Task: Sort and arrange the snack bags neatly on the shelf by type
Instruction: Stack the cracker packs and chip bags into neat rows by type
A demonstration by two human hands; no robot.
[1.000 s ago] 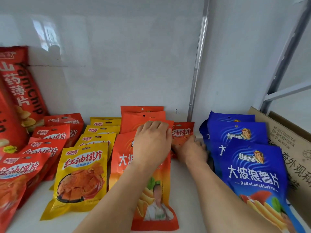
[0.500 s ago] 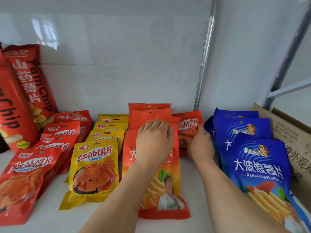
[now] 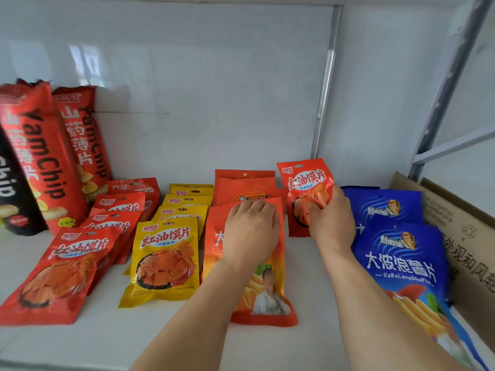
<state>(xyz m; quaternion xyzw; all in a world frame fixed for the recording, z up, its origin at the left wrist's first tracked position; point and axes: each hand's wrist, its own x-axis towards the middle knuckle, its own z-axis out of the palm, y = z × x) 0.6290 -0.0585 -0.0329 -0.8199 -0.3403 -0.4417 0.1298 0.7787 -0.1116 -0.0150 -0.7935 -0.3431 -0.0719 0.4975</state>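
Note:
On the white shelf [image 3: 308, 285] lie rows of snack bags. My right hand [image 3: 330, 223] grips a small red bag [image 3: 305, 183] and holds it upright between the orange row and the blue row. My left hand [image 3: 251, 234] lies flat, palm down, on the front orange chip bag [image 3: 265, 298]. More orange bags [image 3: 245, 183] are stacked behind it. To the left run a row of yellow bags [image 3: 164, 258] and a row of small red bags [image 3: 64, 269]. Large blue chip bags [image 3: 401, 263] overlap at the right.
Tall red Yam Chip bags [image 3: 40, 156] stand at the far left against the white back wall, with a black one [image 3: 13, 199] beside them. A cardboard box [image 3: 460, 231] sits at the right edge. A metal upright [image 3: 325, 84] runs up the back corner.
My right hand has pulled the small red bag out from behind the orange row and raised it upright. My left hand stays on the orange bag. The view has shifted left.

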